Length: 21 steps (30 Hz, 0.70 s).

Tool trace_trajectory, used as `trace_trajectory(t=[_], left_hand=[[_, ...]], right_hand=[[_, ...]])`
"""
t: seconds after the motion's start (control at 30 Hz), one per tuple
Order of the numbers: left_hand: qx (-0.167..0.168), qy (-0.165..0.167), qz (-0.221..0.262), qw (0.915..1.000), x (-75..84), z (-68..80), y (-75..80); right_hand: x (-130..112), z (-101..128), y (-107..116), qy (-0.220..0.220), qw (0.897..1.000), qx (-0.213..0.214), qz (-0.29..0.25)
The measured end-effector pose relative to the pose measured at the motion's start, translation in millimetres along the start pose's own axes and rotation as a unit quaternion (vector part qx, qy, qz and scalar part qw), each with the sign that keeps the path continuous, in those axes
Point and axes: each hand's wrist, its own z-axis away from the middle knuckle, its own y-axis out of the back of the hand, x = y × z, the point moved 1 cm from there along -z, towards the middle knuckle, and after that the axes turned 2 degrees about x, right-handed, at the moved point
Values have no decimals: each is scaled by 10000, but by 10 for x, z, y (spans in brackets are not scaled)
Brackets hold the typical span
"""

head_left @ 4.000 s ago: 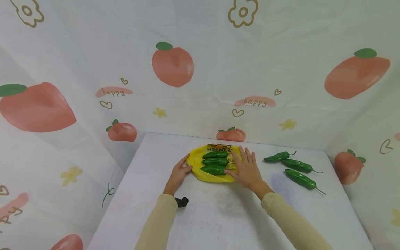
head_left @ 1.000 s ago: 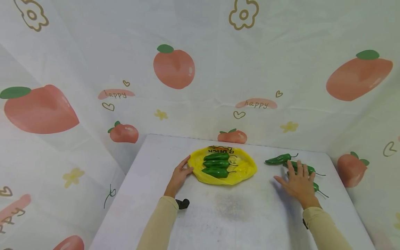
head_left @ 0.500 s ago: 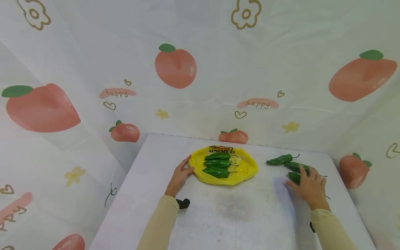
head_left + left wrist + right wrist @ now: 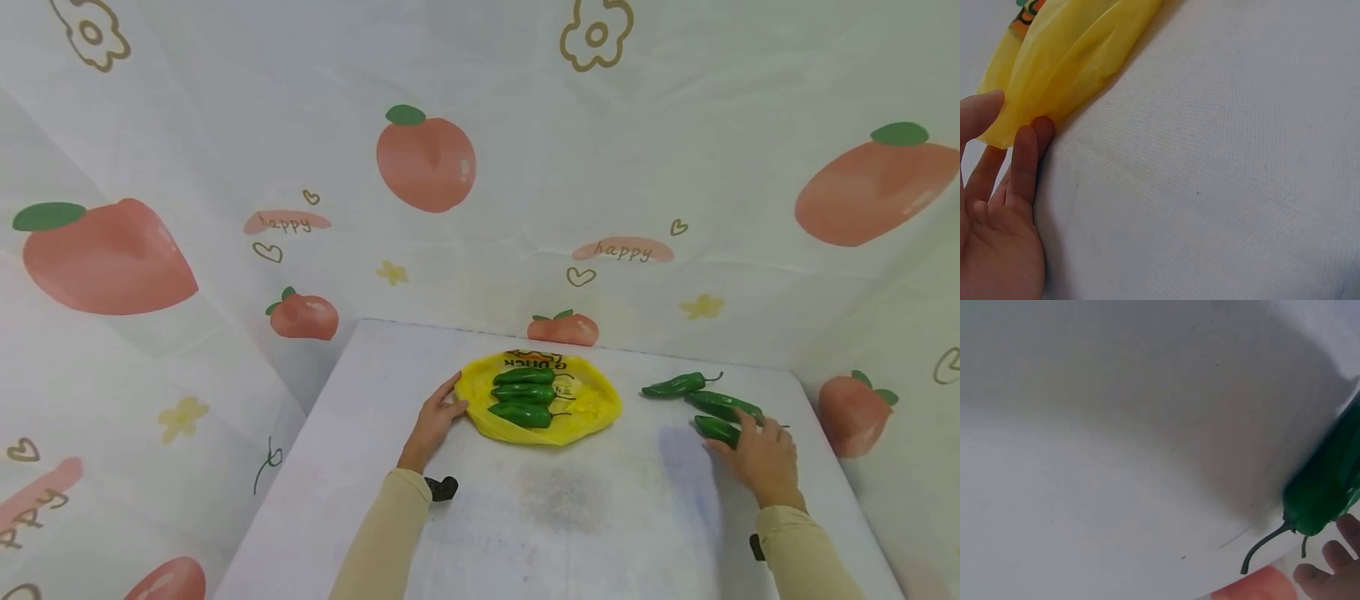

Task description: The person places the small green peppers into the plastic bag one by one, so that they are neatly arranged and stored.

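The left hand [image 4: 431,425] holds the left edge of a yellow plastic bag [image 4: 596,404], thumb on one side and fingers on the other, as the left wrist view shows. Three green peppers [image 4: 522,393] lie side by side on the flattened bag, stems to the right. Farther right, the right hand [image 4: 768,458] grips the nearest of three more green peppers [image 4: 716,429], thumb on its near side and fingers across it. Part of that pepper is hidden under the hand. In the right wrist view, fingers [image 4: 1332,565] show beside a pepper [image 4: 1319,487] and its stem.
Behind the gripped pepper lie a middle pepper [image 4: 720,406] and a far pepper [image 4: 675,385]. All rest on a white table [image 4: 570,533]. A fruit-printed white cloth [image 4: 495,167] stands around its back and sides. Dark devices [image 4: 442,488] sit at both wrists.
The right hand has left the bag, moved right over the loose peppers and closed around the nearest one. The left hand stays at the bag's edge; the view has shifted slightly.
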Motion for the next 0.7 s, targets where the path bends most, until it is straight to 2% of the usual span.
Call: trace_trajectory(t=[0.2, 0.4, 0.57, 0.7], left_hand=[[-32, 39, -51, 10000, 10, -7, -3], [43, 31, -112, 9999, 45, 3, 2], [28, 22, -113, 9999, 31, -1, -3], [1, 71, -151, 9999, 4, -16, -1]], right_hand=[[63, 39, 7, -443, 9983, -353, -112], [71, -3, -12, -955, 9904, -803, -592], [61, -21, -14, -990, 9886, -912, -674], [61, -13, -33, -794, 9912, -889, -570]])
